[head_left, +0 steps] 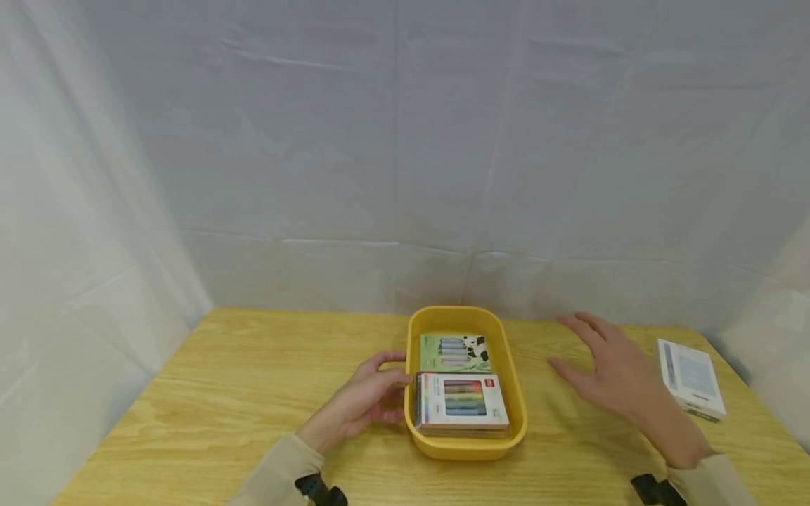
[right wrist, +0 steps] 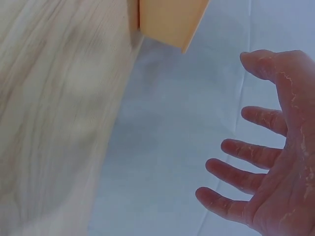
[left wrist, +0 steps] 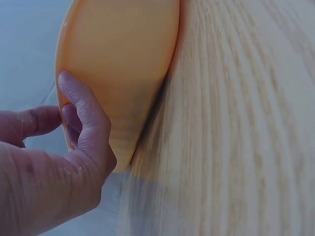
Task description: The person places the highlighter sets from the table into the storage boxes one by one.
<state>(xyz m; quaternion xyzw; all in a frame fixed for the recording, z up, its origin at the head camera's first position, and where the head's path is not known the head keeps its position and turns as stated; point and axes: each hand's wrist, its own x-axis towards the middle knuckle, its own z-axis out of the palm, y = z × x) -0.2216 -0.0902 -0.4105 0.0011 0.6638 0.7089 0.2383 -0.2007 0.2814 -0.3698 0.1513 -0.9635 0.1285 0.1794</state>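
A yellow plastic basket (head_left: 515,393) stands on the table. In it a white box of coloured pens or crayons (head_left: 465,397) lies nearest me, on top of other flat packs. Behind that lies a green box with a panda picture (head_left: 454,353). My left hand (head_left: 363,393) holds the basket's left side, thumb at the rim; its bent fingers (left wrist: 88,108) lie along the outer wall in the left wrist view. To the right of the basket, my right hand (head_left: 616,372) hovers over the table, fingers spread and holding nothing.
A white and pale blue box (head_left: 691,378) lies at the table's right side, just beyond my right hand. Pale sheeting (head_left: 392,154) hangs behind the wood-grain table (head_left: 253,393) and along both sides.
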